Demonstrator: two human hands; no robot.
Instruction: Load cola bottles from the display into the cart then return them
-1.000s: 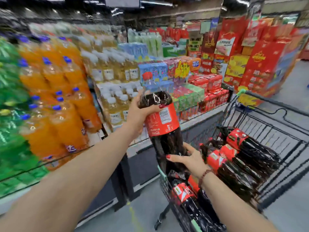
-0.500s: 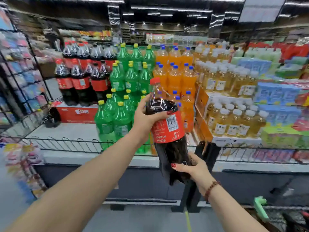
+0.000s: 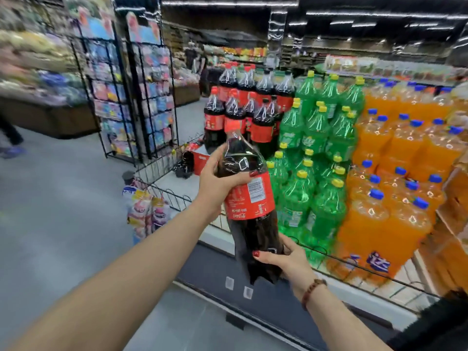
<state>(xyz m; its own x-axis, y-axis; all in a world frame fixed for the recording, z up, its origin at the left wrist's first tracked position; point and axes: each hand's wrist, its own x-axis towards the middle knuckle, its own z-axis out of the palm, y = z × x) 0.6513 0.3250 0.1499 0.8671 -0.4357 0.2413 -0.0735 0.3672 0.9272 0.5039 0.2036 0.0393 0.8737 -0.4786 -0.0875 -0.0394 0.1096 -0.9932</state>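
I hold one large cola bottle (image 3: 249, 198) with a red cap and red label, tilted slightly, in front of the display. My left hand (image 3: 217, 181) wraps its upper body just above the label. My right hand (image 3: 286, 257) cups its base from the right. Behind it, several cola bottles (image 3: 243, 107) stand stacked on the display shelf (image 3: 177, 178), whose near left part is bare, with one dark bottle lying on its side there. The cart is out of view.
Green soda bottles (image 3: 311, 153) and orange soda bottles (image 3: 395, 178) fill the display to the right. A low wire rail (image 3: 162, 171) edges the shelf. Snack packets (image 3: 144, 211) hang at its corner. Tall wire racks (image 3: 131, 97) stand left; grey aisle floor lies beyond.
My view has swung left, away from the cart, which has left the frame. The bottle held in both hands has travelled with me toward the cola end of the display.
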